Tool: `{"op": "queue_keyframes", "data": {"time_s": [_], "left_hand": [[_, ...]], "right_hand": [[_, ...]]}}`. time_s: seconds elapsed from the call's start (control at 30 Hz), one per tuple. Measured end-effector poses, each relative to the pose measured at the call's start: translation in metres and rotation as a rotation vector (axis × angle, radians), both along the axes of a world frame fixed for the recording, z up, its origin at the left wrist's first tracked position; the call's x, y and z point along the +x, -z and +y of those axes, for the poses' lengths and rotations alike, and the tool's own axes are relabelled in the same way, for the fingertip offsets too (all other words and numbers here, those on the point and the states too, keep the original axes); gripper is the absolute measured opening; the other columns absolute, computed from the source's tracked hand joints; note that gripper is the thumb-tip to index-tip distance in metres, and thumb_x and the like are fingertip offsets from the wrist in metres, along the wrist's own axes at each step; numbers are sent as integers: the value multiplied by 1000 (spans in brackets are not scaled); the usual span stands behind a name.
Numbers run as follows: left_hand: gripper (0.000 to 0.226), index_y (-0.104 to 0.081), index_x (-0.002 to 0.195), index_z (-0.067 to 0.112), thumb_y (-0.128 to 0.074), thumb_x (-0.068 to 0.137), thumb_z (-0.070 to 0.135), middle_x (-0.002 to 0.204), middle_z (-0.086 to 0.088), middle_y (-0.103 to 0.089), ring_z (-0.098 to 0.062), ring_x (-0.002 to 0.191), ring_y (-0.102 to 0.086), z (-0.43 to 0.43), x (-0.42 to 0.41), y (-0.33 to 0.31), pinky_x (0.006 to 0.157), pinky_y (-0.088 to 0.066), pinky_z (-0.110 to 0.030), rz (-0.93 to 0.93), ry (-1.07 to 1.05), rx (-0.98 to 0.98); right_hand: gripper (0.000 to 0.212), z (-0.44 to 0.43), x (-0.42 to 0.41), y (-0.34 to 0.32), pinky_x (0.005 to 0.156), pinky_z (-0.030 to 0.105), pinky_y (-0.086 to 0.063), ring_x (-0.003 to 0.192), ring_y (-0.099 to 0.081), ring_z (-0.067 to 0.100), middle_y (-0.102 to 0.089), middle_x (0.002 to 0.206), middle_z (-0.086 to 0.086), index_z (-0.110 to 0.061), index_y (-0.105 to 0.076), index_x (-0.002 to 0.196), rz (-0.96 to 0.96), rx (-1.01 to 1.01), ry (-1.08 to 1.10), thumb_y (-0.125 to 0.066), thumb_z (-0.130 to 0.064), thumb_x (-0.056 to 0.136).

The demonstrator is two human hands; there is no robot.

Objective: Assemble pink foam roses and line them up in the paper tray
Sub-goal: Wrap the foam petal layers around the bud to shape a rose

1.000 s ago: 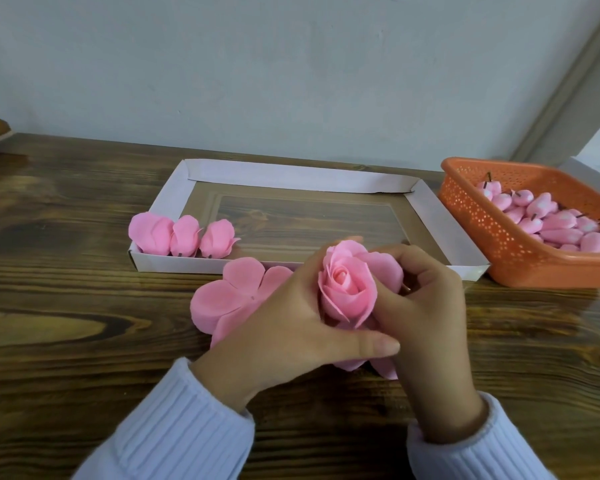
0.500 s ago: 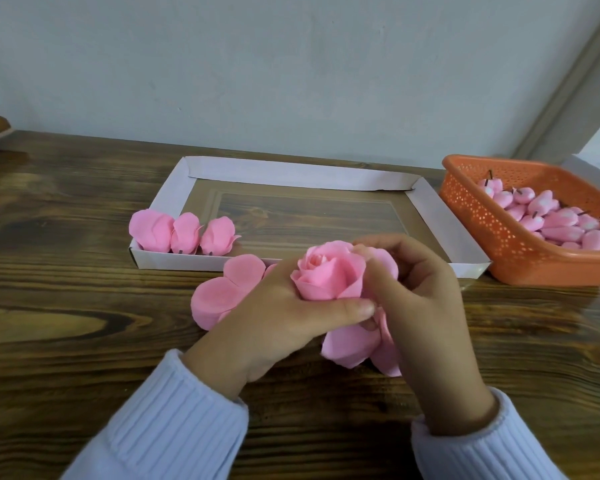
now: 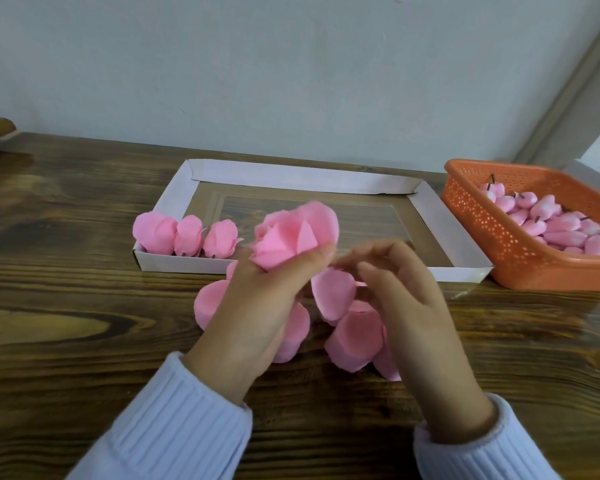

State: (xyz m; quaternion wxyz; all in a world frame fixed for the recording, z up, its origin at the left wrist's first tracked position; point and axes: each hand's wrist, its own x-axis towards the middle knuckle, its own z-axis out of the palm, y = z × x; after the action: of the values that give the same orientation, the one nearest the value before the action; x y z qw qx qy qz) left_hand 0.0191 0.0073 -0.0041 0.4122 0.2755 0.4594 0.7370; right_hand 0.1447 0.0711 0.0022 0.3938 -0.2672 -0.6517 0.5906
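Three finished pink foam roses (image 3: 187, 236) stand side by side, touching, in the near-left corner of the paper tray (image 3: 291, 175); the tray's floor shows wood grain.

One rose (image 3: 293, 233), partly assembled, is held above the tray's near edge. The left hand (image 3: 257, 306) holds it, fingers (image 3: 302, 263) clamped round its base, bloom tilted up and away.

One right hand (image 3: 407, 299) is just beside the left, over the loose petals. Its fingers (image 3: 392, 251) are loosely bent, slightly apart and blurred; whether they pinch a petal cannot be told.

Several loose petals (image 3: 355, 336) lie flat on the desk (image 3: 66, 323) in front of the tray, partly under both hands. One cluster is near the right wrist, another (image 3: 208, 303) shows left of the left hand.

One orange perforated basket (image 3: 492, 244) sits just right of the tray, holding many pink rose cores (image 3: 555, 225) with short dark stems.

Two pale ribbed sleeves (image 3: 174, 427) cover the wrists.
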Motion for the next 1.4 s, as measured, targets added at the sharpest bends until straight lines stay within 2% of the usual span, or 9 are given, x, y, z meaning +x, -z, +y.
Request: {"op": "queue_keyframes", "data": {"time_s": [0.1, 0.23, 0.3, 0.53, 0.7, 1.0, 1.13, 1.23, 1.4], "left_hand": [[7, -71, 72, 15, -69, 71, 22, 76, -11, -62, -27, 79, -61, 1, 2, -5, 80, -45, -45, -58, -19, 39], [5, -73, 68, 22, -72, 68, 27, 74, -4, -66, -21, 77, -64, 0, 1, -2, 78, -47, -45, 31, -80, 8], [25, -74, 81, 21, -78, 61, 36, 82, -4, -71, -21, 84, -69, 0, 2, 1, 85, -52, -47, 90, -142, -21], [53, -70, 98, 21, -77, 58, 55, 83, -2, -73, -15, 76, -71, -1, 9, 1, 70, -59, -42, 277, -199, -109], [60, -69, 100, 15, -70, 54, 53, 81, 9, -74, 0, 76, -70, -3, 10, 0, 61, -51, -11, 363, -111, -26], [33, -68, 90, 26, -74, 62, 42, 76, 12, -73, 0, 74, -69, -6, 10, -3, 60, -50, -10, 457, 69, -3], [50, -64, 116, 14, -84, 71, 24, 98, 2, -74, -11, 97, -70, -5, 5, 0, 84, -57, -29, 467, 212, -59], [56, -58, 125, 14, -72, 70, 15, 109, -3, -71, -19, 108, -66, -5, 4, 1, 97, -52, -46, 447, 274, -70], [48, -62, 119, 16, -70, 72, 11, 108, -3, -73, -17, 105, -68, -4, 6, 0, 95, -54, -44, 425, 269, -75]], "right_hand": [[20, -2, -2, 4, 58, 17, -48, 70, -66, 11, -72, 85, -2, -21, -62, 103, -189, 114, -53, -62, -10, 86], [5, -3, -3, 3, 63, 40, -53, 68, -63, 28, -69, 72, 9, -14, -67, 81, -240, 253, -11, -70, -14, 85], [9, -4, -2, 4, 64, 45, -53, 67, -64, 30, -68, 70, 9, -14, -66, 77, -204, 298, 42, -69, -15, 85], [9, -9, -2, 4, 52, 23, -46, 59, -57, 11, -61, 67, -9, -24, -62, 78, -117, 613, 254, -63, -19, 85], [10, -10, -3, 3, 51, 22, -46, 59, -58, 10, -59, 66, -14, -19, -65, 83, -93, 716, 333, -59, -26, 86], [11, -6, -1, 2, 52, 10, -41, 55, -56, 6, -61, 62, -5, -22, -64, 78, -20, 537, 386, -73, -25, 83], [13, -4, 0, 1, 52, 20, -49, 57, -60, 19, -66, 68, 5, -19, -65, 83, 58, 362, 348, -73, -27, 76], [22, -3, 1, 0, 51, 19, -48, 57, -59, 19, -65, 68, 8, -18, -65, 85, 74, 308, 336, -70, -34, 72], [23, -2, 1, 0, 50, 20, -47, 55, -57, 12, -65, 67, 3, -19, -65, 85, 105, 284, 318, -69, -36, 70]]}}
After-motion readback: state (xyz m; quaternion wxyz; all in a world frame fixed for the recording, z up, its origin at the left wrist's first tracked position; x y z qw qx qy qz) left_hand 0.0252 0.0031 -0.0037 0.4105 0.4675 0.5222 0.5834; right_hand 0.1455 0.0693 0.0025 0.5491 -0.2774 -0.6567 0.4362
